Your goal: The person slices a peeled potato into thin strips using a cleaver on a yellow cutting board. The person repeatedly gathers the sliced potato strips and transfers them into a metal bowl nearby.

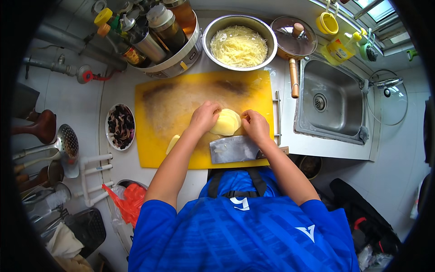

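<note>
A fanned stack of peeled potato slices (225, 123) lies on the yellow cutting board (163, 115). My left hand (205, 117) grips the left edge of the stack with thumb and fingertips. At the right edge, my right hand (255, 126) has its fingers curled, their tips close to the slices; whether they touch is hard to see. Just below the stack rests a cleaver (234, 149), blade to the left, its wooden handle partly under my right forearm. A separate potato piece (172, 144) sits beside my left forearm, partly hidden by it.
Behind the board stands a steel bowl (207, 44) of shredded potato in water. Right of it is a lidded pan (295, 40), then a sink (334, 98). A bin of bottles (185, 64) occupies the back left. A plate of dark sliced food (120, 126) lies left of the board.
</note>
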Demonstrator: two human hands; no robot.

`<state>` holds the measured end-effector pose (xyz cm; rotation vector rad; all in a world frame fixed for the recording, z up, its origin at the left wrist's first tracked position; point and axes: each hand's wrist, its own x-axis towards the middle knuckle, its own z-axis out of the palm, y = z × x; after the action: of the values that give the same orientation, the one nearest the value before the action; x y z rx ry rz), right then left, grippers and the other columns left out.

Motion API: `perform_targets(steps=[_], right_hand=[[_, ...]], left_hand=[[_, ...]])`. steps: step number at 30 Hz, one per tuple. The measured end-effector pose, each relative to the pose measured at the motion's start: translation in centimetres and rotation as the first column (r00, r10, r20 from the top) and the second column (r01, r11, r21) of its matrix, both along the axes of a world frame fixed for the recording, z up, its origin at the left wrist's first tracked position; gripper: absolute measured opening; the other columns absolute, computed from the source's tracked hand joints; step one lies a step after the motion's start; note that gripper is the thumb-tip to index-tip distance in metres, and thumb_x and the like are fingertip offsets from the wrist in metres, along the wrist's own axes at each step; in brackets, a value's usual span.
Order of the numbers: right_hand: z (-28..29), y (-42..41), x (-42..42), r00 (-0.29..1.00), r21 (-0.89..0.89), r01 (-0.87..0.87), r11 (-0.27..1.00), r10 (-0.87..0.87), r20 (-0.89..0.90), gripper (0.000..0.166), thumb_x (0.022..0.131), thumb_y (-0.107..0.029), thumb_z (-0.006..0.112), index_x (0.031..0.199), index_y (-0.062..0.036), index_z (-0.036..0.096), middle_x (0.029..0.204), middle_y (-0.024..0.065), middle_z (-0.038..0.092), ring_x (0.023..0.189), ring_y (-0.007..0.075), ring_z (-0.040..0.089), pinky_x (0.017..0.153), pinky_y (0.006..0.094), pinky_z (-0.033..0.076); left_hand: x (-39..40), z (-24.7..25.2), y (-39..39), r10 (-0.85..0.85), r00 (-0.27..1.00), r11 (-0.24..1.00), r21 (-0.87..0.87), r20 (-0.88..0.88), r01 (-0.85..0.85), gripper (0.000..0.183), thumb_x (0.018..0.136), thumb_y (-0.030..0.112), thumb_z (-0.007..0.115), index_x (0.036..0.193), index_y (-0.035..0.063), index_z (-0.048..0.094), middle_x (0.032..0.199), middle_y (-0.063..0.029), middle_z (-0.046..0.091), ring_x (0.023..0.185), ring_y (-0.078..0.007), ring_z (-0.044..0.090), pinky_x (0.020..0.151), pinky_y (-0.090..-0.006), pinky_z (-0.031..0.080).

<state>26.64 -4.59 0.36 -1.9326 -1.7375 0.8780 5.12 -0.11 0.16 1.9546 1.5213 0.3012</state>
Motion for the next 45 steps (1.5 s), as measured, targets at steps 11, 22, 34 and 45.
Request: perform_targets(steps=[11, 22, 34, 45], right_hand=[[-0.3, 0.4, -0.7, 1.000, -0.014, -0.011, 1.000, 0.011, 0.018, 0.012, 0.083, -0.016, 0.062, 0.089, -0.0094, 0.070, 0.090, 0.0136, 0.069, 0.085, 0.0325, 0.066, 0.075, 0.0419, 0.052], [0.2, 0.2, -1.2, 0.994, -0.055, -0.090, 0.994, 0.094, 0.059, 0.019, 0.086, -0.017, 0.058, 0.098, -0.0083, 0.069, 0.099, 0.0158, 0.066, 0.092, 0.0341, 0.064, 0.080, 0.0434, 0.052], [5.5, -6.5, 6.2, 0.881, -0.063, -0.443, 0.894, 0.448, 0.151, 0.047, 0.079, -0.017, 0.069, 0.124, -0.0104, 0.058, 0.098, 0.0143, 0.062, 0.092, 0.0327, 0.062, 0.079, 0.0426, 0.050], [7.0, -8.0, 8.9, 0.730, -0.228, -0.655, 0.720, 0.681, 0.052, 0.053, 0.077, -0.017, 0.072, 0.127, -0.0162, 0.056, 0.099, 0.0121, 0.059, 0.089, 0.0307, 0.063, 0.076, 0.0402, 0.053]], left_hand=[[1.0, -0.2, 0.3, 0.034, 0.998, 0.999, -0.014, 0.054, -0.033, 0.018, 0.081, 0.011, 0.063, 0.099, 0.0099, 0.066, 0.090, -0.0109, 0.062, 0.085, -0.0284, 0.062, 0.075, -0.0385, 0.050], [2.3, -0.9, 0.5, -0.031, 0.997, 0.980, 0.196, -0.077, 0.046, 0.012, 0.083, 0.012, 0.060, 0.093, 0.0119, 0.067, 0.090, -0.0118, 0.061, 0.085, -0.0342, 0.061, 0.073, -0.0419, 0.050], [-2.4, 0.1, -4.8, 0.285, 0.933, 0.958, -0.022, 0.219, -0.287, 0.026, 0.079, 0.005, 0.067, 0.104, 0.0024, 0.063, 0.097, -0.0114, 0.062, 0.085, -0.0219, 0.063, 0.076, -0.0307, 0.052], [-0.9, 0.6, -5.9, 0.298, 0.935, 0.944, 0.087, 0.194, -0.319, 0.028, 0.078, 0.001, 0.070, 0.105, 0.0017, 0.064, 0.098, -0.0110, 0.062, 0.086, -0.0224, 0.062, 0.077, -0.0304, 0.052]])
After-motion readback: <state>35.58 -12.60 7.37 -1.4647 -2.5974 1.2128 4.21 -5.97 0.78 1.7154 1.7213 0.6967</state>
